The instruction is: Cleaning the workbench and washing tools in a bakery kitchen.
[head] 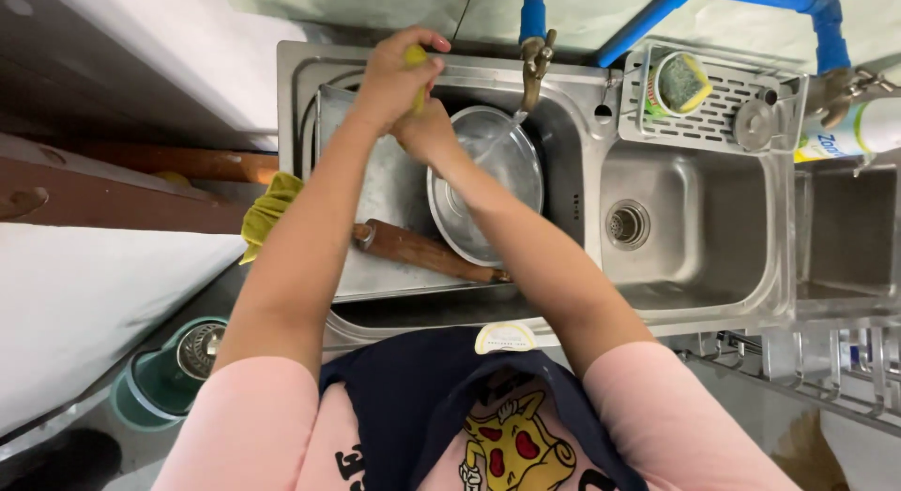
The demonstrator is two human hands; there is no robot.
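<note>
Pink sleeves and a dark apron sit closest, right below. Both arms reach up into the left side of the steel sink. Left hand is closed tight on a small yellow thing; only a bit peeks out, so its shape is hard to tell. Right hand is closed too, but I cannot tell what it holds. Beside it lies a round shiny steel lid under the brass tap. A brown wooden rolling pin lies below, slanting from upper left to lower right.
</note>
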